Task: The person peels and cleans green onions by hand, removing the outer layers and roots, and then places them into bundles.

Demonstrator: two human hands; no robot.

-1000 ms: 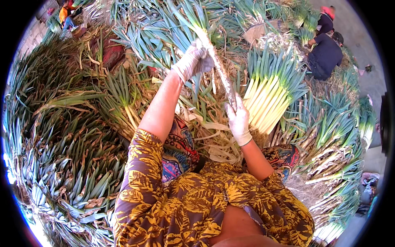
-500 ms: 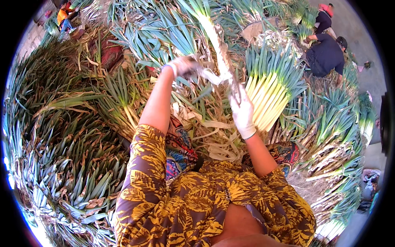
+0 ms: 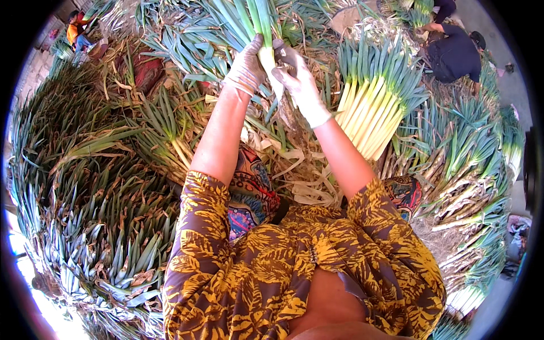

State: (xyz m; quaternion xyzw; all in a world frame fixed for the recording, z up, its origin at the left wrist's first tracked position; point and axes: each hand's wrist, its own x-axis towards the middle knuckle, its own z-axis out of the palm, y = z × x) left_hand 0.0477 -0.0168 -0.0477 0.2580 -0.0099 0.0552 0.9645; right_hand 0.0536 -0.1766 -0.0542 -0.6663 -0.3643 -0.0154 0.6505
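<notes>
My left hand [image 3: 246,69], in a thin glove with grey fingertips, is closed round the pale stalk of a big green onion [image 3: 266,55]. The onion's green leaves point away to the top edge, and its pale lower part slants down between my hands. My right hand [image 3: 298,82], also gloved, curves beside the stalk. Its thumb lies at the stalk's edge, with a gap between thumb and fingers. A ragged brownish strip [image 3: 290,116] hangs below the hands. To the right lies a fan of clean, pale-stemmed green onions [image 3: 365,116].
Dense heaps of unpeeled green onions [image 3: 107,209] fill the left side, and more [image 3: 453,187] lie at right. Peeled-off dry skins [image 3: 306,184] litter the ground before my lap. A person in dark clothes [image 3: 453,56] bends at the far right; another in orange [image 3: 73,31] sits far left.
Both hands have come closer together, the right moving up and left from the onion's lower end. My left hand, earlier blurred beside a loose pale strip, now grips the stalk. The onion has shifted left.
</notes>
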